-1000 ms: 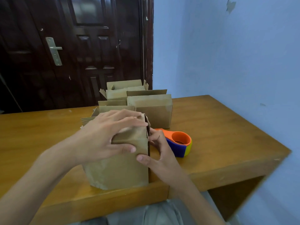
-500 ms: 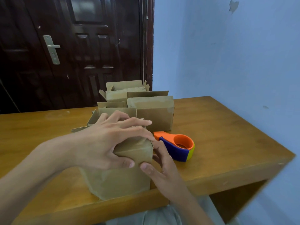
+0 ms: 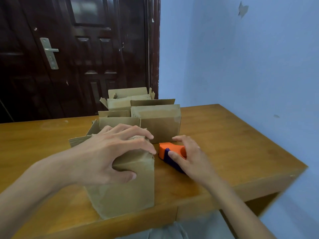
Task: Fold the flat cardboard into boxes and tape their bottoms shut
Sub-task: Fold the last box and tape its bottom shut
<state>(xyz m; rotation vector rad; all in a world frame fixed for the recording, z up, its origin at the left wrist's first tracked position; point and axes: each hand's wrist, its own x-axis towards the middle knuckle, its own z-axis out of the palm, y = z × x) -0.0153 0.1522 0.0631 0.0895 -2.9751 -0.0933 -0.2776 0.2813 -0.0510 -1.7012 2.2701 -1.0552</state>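
Note:
A brown cardboard box (image 3: 124, 192) stands at the near edge of the wooden table (image 3: 238, 152), its flaps folded down on top. My left hand (image 3: 110, 152) holds those flaps down, fingers spread over the top and thumb pressed against the front face. Just right of the box lies an orange and blue tape dispenser (image 3: 163, 149). My right hand (image 3: 191, 156) closes around it, thumb on its blue side and fingers curved over its far side. Most of the dispenser is hidden under that hand.
Several folded boxes stand behind in a cluster, the nearest one (image 3: 158, 125) just beyond the dispenser and another (image 3: 127, 99) at the table's back edge. A dark door (image 3: 77, 57) is behind the table and a blue wall (image 3: 241, 66) to the right.
My right hand has left the box's right side and moved right onto the tape dispenser. My left hand stays on top of the box.

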